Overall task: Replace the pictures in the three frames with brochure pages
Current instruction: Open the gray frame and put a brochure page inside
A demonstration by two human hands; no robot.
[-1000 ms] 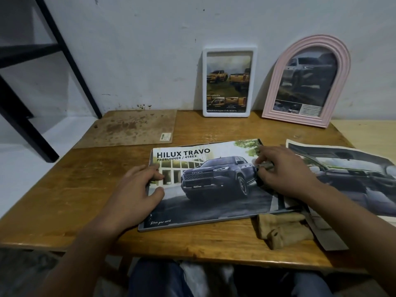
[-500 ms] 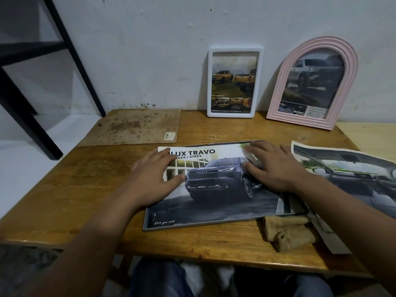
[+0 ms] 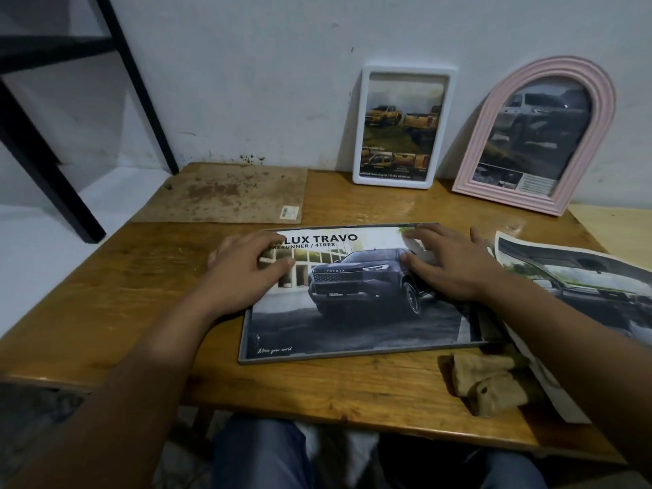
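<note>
A brochure page (image 3: 356,312) showing a dark pickup and the words "TRAVO" lies flat inside a thin grey frame (image 3: 300,358) in the middle of the wooden table (image 3: 116,284). My left hand (image 3: 247,273) presses on the page's upper left, fingers spread. My right hand (image 3: 455,266) presses on its upper right, fingers straight. Against the wall lean a white rectangular frame (image 3: 404,127) with orange trucks and a pink arched frame (image 3: 536,135) with a car page.
A stained brown backing board (image 3: 225,195) lies at the table's back left. A loose car-interior page (image 3: 582,291) lies at the right, a folded tan cloth (image 3: 490,382) near the front edge. Black metal legs (image 3: 42,142) stand left.
My left hand slid from the page's left edge up and inward over the title. My right hand moved slightly up and spread flat on the upper right.
</note>
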